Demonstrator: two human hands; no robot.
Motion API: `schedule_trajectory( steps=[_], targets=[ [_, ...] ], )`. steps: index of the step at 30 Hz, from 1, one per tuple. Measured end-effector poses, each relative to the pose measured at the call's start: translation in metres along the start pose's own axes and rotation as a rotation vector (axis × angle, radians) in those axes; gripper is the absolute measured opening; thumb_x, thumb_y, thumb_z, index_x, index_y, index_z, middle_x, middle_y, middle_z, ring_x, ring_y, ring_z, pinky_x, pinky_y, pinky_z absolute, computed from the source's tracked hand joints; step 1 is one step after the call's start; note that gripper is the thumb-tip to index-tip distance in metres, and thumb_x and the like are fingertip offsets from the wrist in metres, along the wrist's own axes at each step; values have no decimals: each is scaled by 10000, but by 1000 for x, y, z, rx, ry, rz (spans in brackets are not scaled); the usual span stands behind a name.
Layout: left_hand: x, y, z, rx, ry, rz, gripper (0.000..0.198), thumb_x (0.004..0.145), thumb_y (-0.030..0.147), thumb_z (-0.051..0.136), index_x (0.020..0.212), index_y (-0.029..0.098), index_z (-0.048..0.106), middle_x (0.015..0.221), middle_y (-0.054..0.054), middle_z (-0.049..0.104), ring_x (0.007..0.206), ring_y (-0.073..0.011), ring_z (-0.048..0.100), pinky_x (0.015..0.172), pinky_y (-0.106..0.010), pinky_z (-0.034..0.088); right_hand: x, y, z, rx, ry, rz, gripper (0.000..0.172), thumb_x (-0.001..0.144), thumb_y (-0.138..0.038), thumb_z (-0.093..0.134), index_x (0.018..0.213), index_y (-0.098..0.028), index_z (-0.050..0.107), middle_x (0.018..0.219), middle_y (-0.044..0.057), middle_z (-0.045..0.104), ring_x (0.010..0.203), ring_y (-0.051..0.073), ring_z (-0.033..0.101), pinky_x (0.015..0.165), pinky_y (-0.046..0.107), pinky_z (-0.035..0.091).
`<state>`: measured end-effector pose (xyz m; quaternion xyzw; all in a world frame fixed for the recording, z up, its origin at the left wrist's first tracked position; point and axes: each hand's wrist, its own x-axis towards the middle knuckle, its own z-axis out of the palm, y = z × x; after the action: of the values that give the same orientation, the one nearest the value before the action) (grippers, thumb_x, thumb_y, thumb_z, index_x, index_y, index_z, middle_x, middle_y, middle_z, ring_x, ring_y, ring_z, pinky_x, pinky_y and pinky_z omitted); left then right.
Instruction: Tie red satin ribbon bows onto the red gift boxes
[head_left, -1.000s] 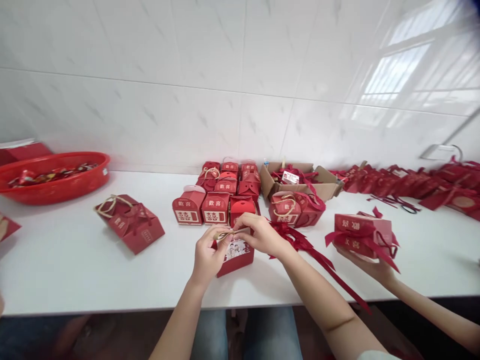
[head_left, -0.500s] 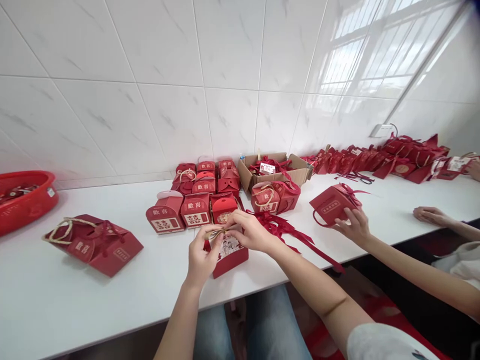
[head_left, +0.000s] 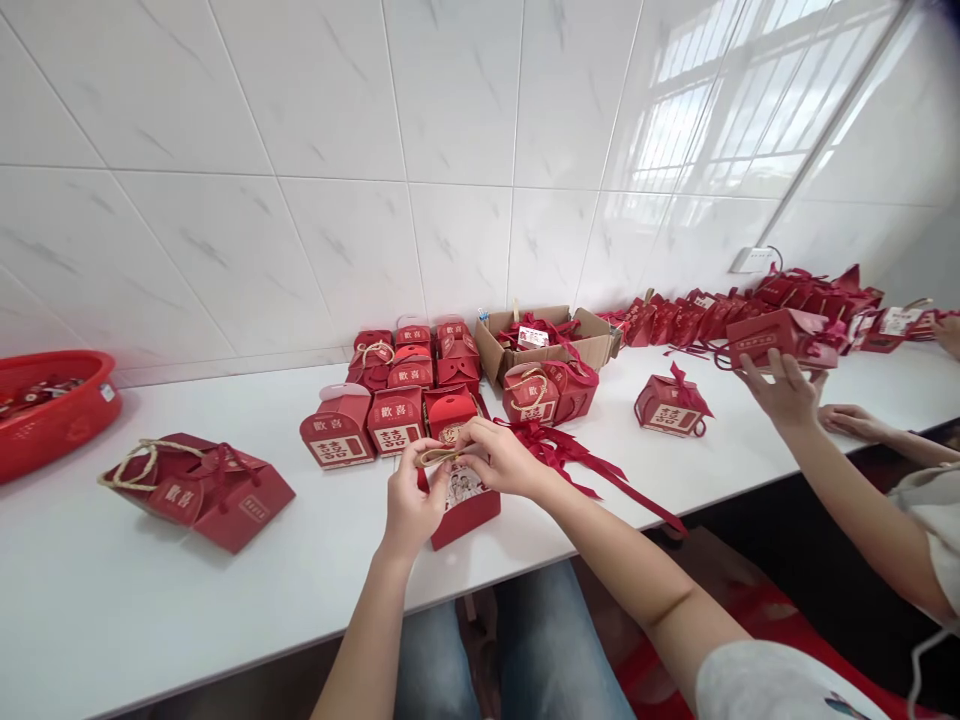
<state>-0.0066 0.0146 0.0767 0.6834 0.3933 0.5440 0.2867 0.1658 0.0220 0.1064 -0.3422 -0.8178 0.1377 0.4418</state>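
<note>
A red box with a printed picture on top [head_left: 466,518] stands near the front edge of the white table. Above its top, my left hand [head_left: 415,503] pinches a looped tan cord [head_left: 436,456]. My right hand [head_left: 499,458] closes on the same cord from the other side, its fingertips close to those of my left. The hands hide part of the box top. Just behind them are red gift boxes [head_left: 395,420] in rows, and a bundle of dark red ribbons [head_left: 551,450] lies right of my right hand.
A red basin [head_left: 60,420] and a tilted red box with cord [head_left: 217,495] are at the left. Behind stands a cardboard box [head_left: 491,350]. To the right, a co-worker's hand [head_left: 784,395] holds a red box; a smaller one [head_left: 670,405] stands nearby, with a long pile behind.
The tan cord between my hands now shows as a wider loop. The co-worker's hand has moved right with another red box, and a small ribboned box now stands on the table.
</note>
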Motion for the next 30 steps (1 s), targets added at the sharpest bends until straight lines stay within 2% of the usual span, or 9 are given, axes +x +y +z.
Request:
schedule_trajectory(
  steps=[5, 9, 13, 17, 19, 23, 25, 28, 30],
  targets=[
    [-7, -3, 0, -214, 41, -137, 351, 776, 323, 674, 1055, 221, 485, 929, -40, 670, 847, -180, 667, 773, -311, 533, -4, -1, 2, 160, 65, 79, 98, 783, -250, 657, 855, -191, 629, 857, 46, 678, 816, 176, 635, 758, 298, 498],
    [-9, -7, 3, -317, 58, -186, 349, 756, 341, 698, 1003, 231, 478, 918, -22, 675, 839, -169, 668, 762, -294, 534, -7, 1, 8, 352, 152, 210, 184, 706, -288, 737, 836, -188, 652, 826, 41, 698, 793, 186, 663, 751, 307, 520],
    [-9, -11, 2, -220, 41, -159, 312, 798, 370, 653, 1020, 233, 481, 951, -30, 647, 881, -175, 642, 804, -315, 510, -11, 1, 13, 520, 227, 313, 344, 635, -306, 794, 926, -190, 653, 938, 58, 702, 893, 205, 662, 828, 341, 524],
    [-18, -19, -13, -43, -115, -77, 362, 882, 379, 534, 1201, 234, 447, 1207, -98, 569, 1168, -229, 527, 1012, -406, 390, -15, 2, 18, 539, 178, 356, 221, 679, -331, 764, 826, -190, 679, 855, 50, 709, 833, 206, 668, 800, 349, 526],
    [-29, -28, -21, -9, -134, -83, 418, 902, 394, 492, 1279, 239, 401, 1322, -117, 499, 1253, -250, 461, 1053, -436, 345, -17, 5, 21, 518, 200, 346, 213, 673, -337, 770, 797, -194, 674, 812, 40, 702, 787, 202, 664, 759, 341, 529],
    [-52, -54, -23, -19, -139, -181, 453, 929, 454, 392, 1313, 214, 388, 1297, -145, 530, 1195, -267, 520, 987, -445, 412, -20, 12, 29, 491, 222, 351, 215, 676, -346, 768, 795, -200, 665, 786, 33, 693, 760, 198, 655, 735, 336, 529],
    [-57, -62, -20, 20, -170, -180, 461, 927, 462, 389, 1303, 197, 425, 1288, -153, 543, 1182, -273, 529, 987, -443, 413, -19, 12, 31, 479, 254, 350, 227, 683, -344, 761, 823, -201, 654, 825, 38, 692, 795, 198, 651, 767, 340, 527],
    [-55, -64, -18, 43, -192, -159, 466, 938, 450, 362, 1324, 200, 437, 1322, -144, 534, 1197, -266, 521, 999, -431, 410, -16, 9, 30, 461, 290, 363, 249, 688, -344, 752, 849, -189, 642, 882, 53, 684, 857, 205, 642, 817, 345, 516],
    [-52, -61, -18, 28, -206, -154, 473, 943, 440, 353, 1348, 207, 425, 1343, -136, 526, 1212, -261, 515, 998, -421, 417, -15, 6, 28, 477, 243, 393, 249, 692, -357, 747, 836, -178, 652, 868, 60, 687, 846, 211, 645, 806, 347, 518]
  ],
)
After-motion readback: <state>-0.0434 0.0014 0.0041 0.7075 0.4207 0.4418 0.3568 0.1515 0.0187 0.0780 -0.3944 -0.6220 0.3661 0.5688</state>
